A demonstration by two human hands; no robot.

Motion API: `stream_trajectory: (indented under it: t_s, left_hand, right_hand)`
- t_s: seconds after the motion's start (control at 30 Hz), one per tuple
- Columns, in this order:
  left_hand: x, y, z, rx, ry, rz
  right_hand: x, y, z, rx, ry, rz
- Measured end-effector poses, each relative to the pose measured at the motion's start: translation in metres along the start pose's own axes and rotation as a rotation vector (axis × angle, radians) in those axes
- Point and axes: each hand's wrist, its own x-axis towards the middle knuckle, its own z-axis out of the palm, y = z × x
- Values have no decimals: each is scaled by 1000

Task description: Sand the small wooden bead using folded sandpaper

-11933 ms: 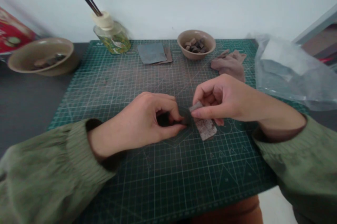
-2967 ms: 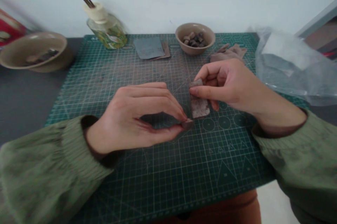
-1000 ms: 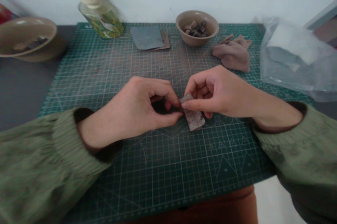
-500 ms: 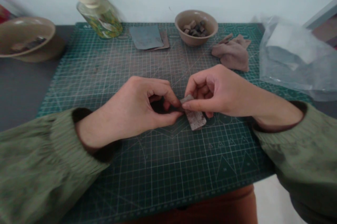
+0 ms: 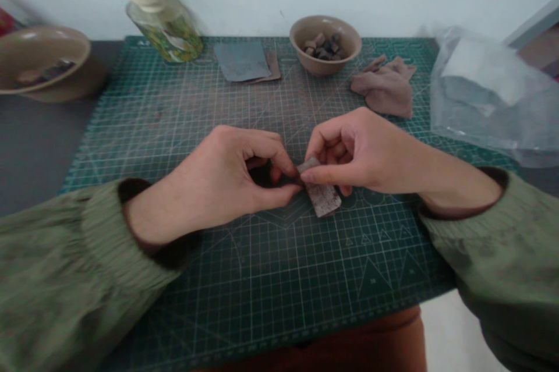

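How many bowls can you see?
2. One bowl, with little chunks in it, is at the back of the green mat. The other bowl is left of the mat, partly cut off by the picture's edge.

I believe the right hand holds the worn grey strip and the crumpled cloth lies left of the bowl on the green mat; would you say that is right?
Not quite: the head view shows the crumpled cloth lying to the right of the bowl on the green mat. The right hand does hold the worn grey strip.
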Motion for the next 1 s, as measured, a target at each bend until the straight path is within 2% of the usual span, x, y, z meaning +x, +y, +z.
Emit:
stream_trajectory:
  t_s: [0.13,0.3,0.33,0.47,0.53,0.6,0.7,1.0]
  left_hand:
    - [0,-2,1,-17,7,11]
    - [0,-5,-1,-28,16,53]
    - [0,-5,-2,-26,17,69]
    - [0,-1,-3,-16,72,172]
    - [0,2,-2,-38,124,265]
    - [-1,4,-2,-74,148,361]
    - [-1,5,0,-110,155,446]
    - [-3,7,1,-167,220,471]
  right_hand:
    - [-1,1,-1,2,42,-6]
    - [-5,0,-6,-48,-133,38]
    - [-6,-1,-6,-41,-98,25]
    - [-5,-5,-8,24,299,-51]
    - [-3,-6,-8,54,426,-63]
    - [-2,-6,-8,80,457,-56]
    - [-1,-5,-8,108,440,-32]
    - [-2,1,-7,166,388,-29]
